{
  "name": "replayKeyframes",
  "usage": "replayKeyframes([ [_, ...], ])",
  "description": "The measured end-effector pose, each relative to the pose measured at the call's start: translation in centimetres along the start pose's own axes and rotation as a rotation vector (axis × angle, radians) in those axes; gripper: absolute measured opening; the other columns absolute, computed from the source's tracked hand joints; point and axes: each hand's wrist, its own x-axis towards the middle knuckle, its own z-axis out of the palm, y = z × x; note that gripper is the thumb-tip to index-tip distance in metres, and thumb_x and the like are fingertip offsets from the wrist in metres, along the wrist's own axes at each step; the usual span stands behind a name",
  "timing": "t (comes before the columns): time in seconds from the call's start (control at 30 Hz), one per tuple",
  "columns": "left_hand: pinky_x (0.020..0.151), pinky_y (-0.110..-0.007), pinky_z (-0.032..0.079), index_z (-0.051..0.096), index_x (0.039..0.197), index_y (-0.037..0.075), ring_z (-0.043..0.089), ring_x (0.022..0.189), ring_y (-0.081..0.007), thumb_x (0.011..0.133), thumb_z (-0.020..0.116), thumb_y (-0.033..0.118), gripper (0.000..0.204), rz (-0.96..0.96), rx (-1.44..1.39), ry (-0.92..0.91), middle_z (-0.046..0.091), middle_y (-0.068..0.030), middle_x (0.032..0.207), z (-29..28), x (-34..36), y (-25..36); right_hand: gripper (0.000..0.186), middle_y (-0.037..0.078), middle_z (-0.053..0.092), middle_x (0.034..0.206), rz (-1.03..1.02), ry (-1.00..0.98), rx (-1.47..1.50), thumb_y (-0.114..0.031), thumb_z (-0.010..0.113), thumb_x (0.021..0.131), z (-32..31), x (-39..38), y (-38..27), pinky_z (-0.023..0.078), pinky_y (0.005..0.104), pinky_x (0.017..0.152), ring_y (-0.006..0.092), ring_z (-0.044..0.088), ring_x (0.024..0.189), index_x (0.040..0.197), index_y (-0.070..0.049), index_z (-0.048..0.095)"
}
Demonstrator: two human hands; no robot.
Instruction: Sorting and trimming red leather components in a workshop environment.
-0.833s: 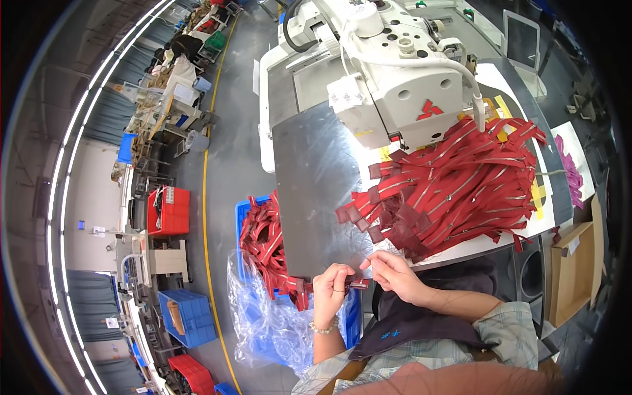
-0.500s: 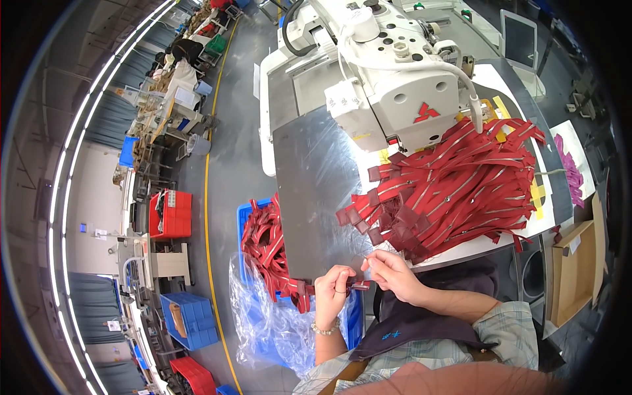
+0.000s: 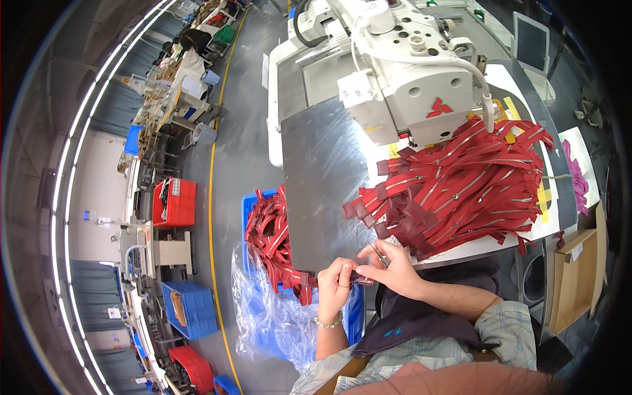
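My left hand [image 3: 334,289] is closed in a pinch on the end of a red zipper [image 3: 362,280] at the front edge of the metal table [image 3: 322,164]. My right hand [image 3: 394,268] is wrapped round a thin metal tool [image 3: 377,254], apparently small snips, close beside the left fingertips. A large pile of red zippers [image 3: 467,184] with darker square tabs lies on the table to the right, below the white sewing machine head [image 3: 428,92]. More red zippers [image 3: 266,230] heap in a blue bin [image 3: 249,210] at the left, with crumpled clear plastic [image 3: 270,329] over its lower part.
A cardboard box [image 3: 573,283] and a white board with pink pieces [image 3: 579,178] stand at the right. Across the aisle [image 3: 237,151] at the left are red crates [image 3: 174,201], a blue crate [image 3: 187,309] and a row of workstations [image 3: 184,92].
My right hand has shifted up and its grip has changed, with the metal tool now showing upright between thumb and fingers. My left hand stays pinched. The view has shifted slightly.
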Motion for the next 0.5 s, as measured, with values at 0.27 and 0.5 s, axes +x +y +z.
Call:
replayKeyframes([
  [0.27,0.054,-0.023,0.04,0.057,0.076,-0.002,0.051,0.058,-0.0099,0.09,0.047,0.012,0.022,0.002,-0.039,0.119,0.058,-0.0059,0.068,-0.6,0.3,-0.2,0.034,0.001,0.057,0.091,0.085,-0.187,0.095,-0.011,0.073,0.071,1.5,-0.9,2.5,0.041,0.0181,0.06,0.0045,0.051,0.079,0.1,-0.002,0.056],
  [0.5,0.05,-0.025,0.038,0.056,0.072,0.0,0.048,0.051,-0.0115,0.089,0.047,0.013,0.023,-0.033,0.077,0.166,0.054,-0.0055,0.06,-1.4,1.1,-0.9,0.036,0.003,0.059,0.095,0.095,-0.39,0.015,-0.012,0.073,0.073,0.7,-1.7,3.4,0.044,0.0209,0.071,0.0068,0.053,0.087,0.103,0.0,0.056],
])
